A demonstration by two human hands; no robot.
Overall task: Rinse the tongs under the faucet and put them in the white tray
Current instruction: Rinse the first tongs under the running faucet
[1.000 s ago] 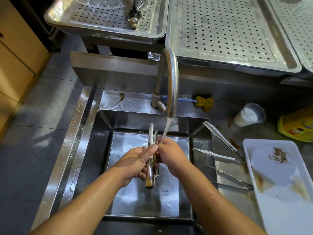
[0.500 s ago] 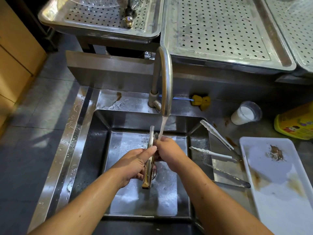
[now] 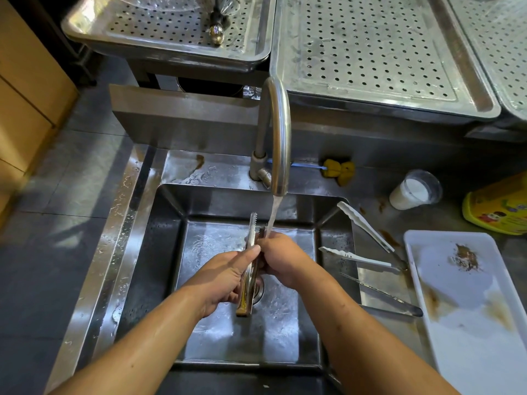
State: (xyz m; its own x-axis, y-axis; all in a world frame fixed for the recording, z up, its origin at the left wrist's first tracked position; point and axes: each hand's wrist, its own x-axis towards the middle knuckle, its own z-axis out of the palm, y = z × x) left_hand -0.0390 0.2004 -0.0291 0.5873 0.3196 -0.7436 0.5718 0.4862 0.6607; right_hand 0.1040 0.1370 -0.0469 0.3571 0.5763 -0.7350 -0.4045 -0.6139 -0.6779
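Tongs held upright over sink. Stream from faucet at 12 o'clock lands where right hand meets them. Left hand fingers grip mid-shaft; right fingers curl round upper part. Rinse judged under way. Transfer to white tray at 3 o'clock not yet done.

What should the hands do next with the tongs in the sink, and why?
Probably nudge the tongs a little to the right, so their toothed tip sits in the stream from the faucet. Both the left hand and right hand hold them over the sink, but the stream lands on the right hand, just beside the tip.
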